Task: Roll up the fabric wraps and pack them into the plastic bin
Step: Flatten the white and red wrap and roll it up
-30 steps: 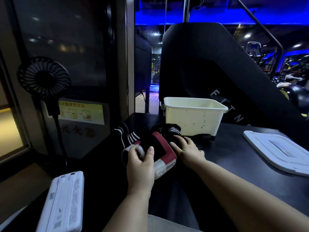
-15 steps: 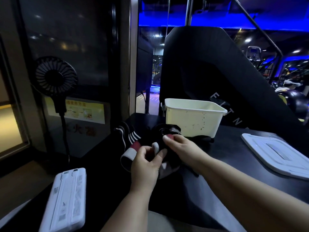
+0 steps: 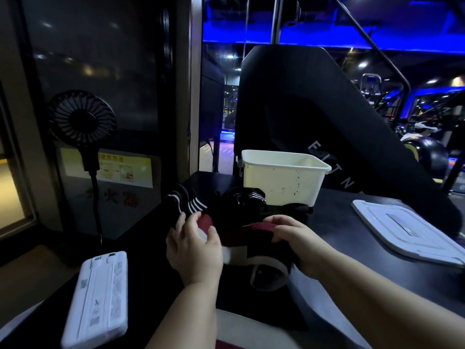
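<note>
Both hands are on one fabric wrap (image 3: 247, 236), a red, black and white band that lies on the dark counter (image 3: 337, 220) just in front of the person. The left hand (image 3: 193, 250) has its fingers curled over the wrap's left end, where a red and white patch shows between the fingertips and the thumb. The right hand (image 3: 299, 244) is bent over the wrap's right part, its fingers hooked down on a red strip and its thumb hidden beneath. Between and below the two hands a white-edged fold of the wrap forms an open loop that faces the camera (what lies inside it is too dark to tell).

Behind the hands a heap of striped wraps (image 3: 191, 204), black with white lines, lies loose on the counter, reaching from the left hand's fingertips across to the foot of the plastic bin (image 3: 281, 182). The bin is cream, stands upright at the far side of the counter, and is open at the top; its inside is not visible from this angle. It is near the held wrap but not touching it.

To the right, well apart from the bin, a white lid (image 3: 412, 233) lies flat on the counter. At the near left edge lies a flat white device (image 3: 98, 301) with printed labels. Beyond the counter's left side a small black fan (image 3: 81, 119) stands on a thin stem before a yellow sign (image 3: 130, 168).
</note>
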